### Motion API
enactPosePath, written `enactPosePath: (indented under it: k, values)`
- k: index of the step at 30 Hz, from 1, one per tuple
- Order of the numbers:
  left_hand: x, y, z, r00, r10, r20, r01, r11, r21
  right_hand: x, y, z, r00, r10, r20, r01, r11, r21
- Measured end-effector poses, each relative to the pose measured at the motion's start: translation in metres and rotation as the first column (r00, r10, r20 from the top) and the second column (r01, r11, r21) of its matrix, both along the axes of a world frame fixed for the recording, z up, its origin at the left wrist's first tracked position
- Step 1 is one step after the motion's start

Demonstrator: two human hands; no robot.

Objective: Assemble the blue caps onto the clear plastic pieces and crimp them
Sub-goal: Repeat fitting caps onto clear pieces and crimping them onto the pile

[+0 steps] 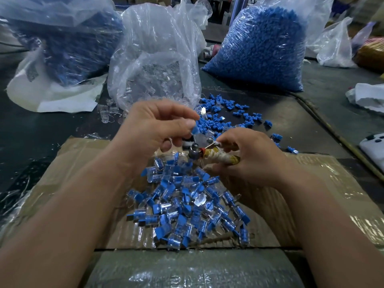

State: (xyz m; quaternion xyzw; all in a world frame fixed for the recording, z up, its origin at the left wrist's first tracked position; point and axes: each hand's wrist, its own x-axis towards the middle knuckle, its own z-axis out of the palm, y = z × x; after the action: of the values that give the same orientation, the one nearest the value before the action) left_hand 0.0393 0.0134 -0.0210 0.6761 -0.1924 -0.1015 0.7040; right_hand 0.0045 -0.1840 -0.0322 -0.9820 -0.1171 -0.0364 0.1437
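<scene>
I counted three bags at twelve o'clock: one clear-piece bag [155, 59] between a left blue bag [68, 38] and a right blue bag [261, 48]. My left hand [153, 129], fingers curled, pinched one blue cap [194, 128]. My right hand [249, 161], at three o'clock of it, gripped one taped tool [220, 157]. Finished pieces [187, 204], too many to count, lay heaped at six o'clock.

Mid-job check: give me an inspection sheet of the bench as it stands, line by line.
Surface: dark mat with a taped cardboard sheet in front.
Job's things: assembled pieces piled on the cardboard; loose blue caps beyond; bag of clear pieces; bag of blue caps; third bag, contents blue.
Clutter: white paper under the third bag; white cloth and buttoned white device at right.
Hands: left hand pinches a blue cap; right hand grips the crimping tool.
Cables: one cord-like line; cannot tell if it is a cable.
Surroundings: more bags behind.
</scene>
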Motion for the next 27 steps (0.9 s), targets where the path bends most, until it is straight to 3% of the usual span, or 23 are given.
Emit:
enactPosePath:
  k: [6,8,12,14,16,20,23,25,27]
  values:
    - [-0.003,-0.003,0.0,0.985,-0.175,-0.005,0.174,0.98,0.097,-0.001,-0.006,0.002,0.987,-0.001,-0.158,0.001,1.0,0.004]
    - [-0.005,-0.003,0.0,0.987,-0.161,-0.003,0.16,0.979,0.125,-0.001,-0.006,0.001,0.982,0.008,-0.19,-0.011,1.0,-0.012]
    - [0.007,-0.002,-0.008,0.98,0.197,0.01,-0.196,0.968,0.156,-0.002,-0.006,0.003,0.972,-0.018,-0.234,0.01,0.999,-0.033]
    - [0.017,0.001,-0.015,0.913,0.407,0.029,-0.405,0.895,0.187,-0.002,-0.007,0.004,0.969,-0.025,-0.245,0.005,0.997,-0.082]
    - [0.021,0.002,-0.021,0.874,0.477,0.095,-0.484,0.836,0.26,-0.002,-0.006,0.004,0.968,-0.013,-0.251,-0.015,0.994,-0.11]
    - [0.02,0.0,-0.028,0.895,0.372,0.245,-0.445,0.781,0.439,-0.004,-0.009,0.005,0.956,0.008,-0.293,-0.025,0.998,-0.056]
    - [0.017,-0.003,-0.03,0.917,0.272,0.293,-0.397,0.713,0.579,-0.008,-0.015,0.011,0.946,0.021,-0.324,0.011,0.995,0.096]
    - [0.016,-0.005,-0.029,0.937,0.218,0.274,-0.347,0.683,0.643,-0.009,-0.017,0.012,0.957,0.008,-0.291,0.044,0.984,0.173]
    - [0.015,-0.006,-0.027,0.944,0.195,0.267,-0.326,0.67,0.667,-0.007,-0.017,0.011,0.985,-0.064,-0.161,0.101,0.967,0.234]
